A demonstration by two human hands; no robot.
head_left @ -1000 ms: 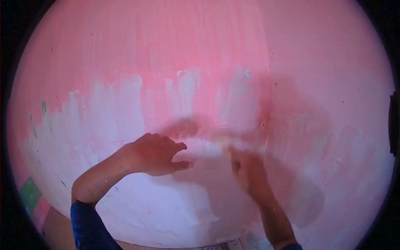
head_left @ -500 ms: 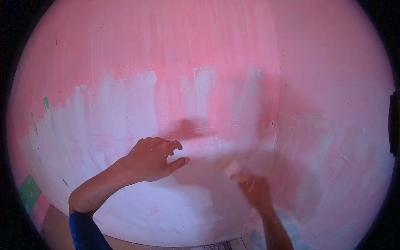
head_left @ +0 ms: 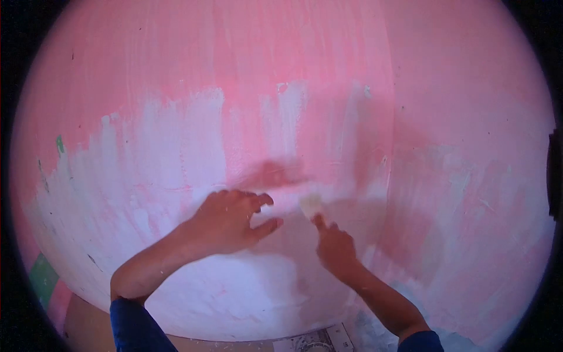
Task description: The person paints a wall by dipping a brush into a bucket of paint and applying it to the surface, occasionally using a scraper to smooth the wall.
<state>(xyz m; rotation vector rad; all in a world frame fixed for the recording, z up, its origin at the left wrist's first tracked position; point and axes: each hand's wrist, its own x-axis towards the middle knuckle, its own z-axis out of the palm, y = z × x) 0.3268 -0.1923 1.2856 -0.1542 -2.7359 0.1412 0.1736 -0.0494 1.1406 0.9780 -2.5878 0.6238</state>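
My left hand (head_left: 231, 222) rests against the pink wall (head_left: 234, 70), fingers spread and slightly curled, holding nothing. My right hand (head_left: 335, 246) grips a small pale block (head_left: 311, 205), perhaps a sanding pad or sponge, and presses it against the wall just right of my left fingertips. Around both hands the wall is rubbed to a whitish patch (head_left: 158, 176), while pink paint remains above. Both forearms are bare below blue sleeves (head_left: 132, 325).
An inside corner of the wall (head_left: 384, 170) runs down just right of my right hand. At the bottom lie a strip of brown floor (head_left: 88, 322) and some paper (head_left: 314, 341). A green patch (head_left: 42, 276) shows at the lower left.
My right hand has come back up and left with the pale block, after dipping lower half a second ago. My left hand has shifted slightly right along the wall.
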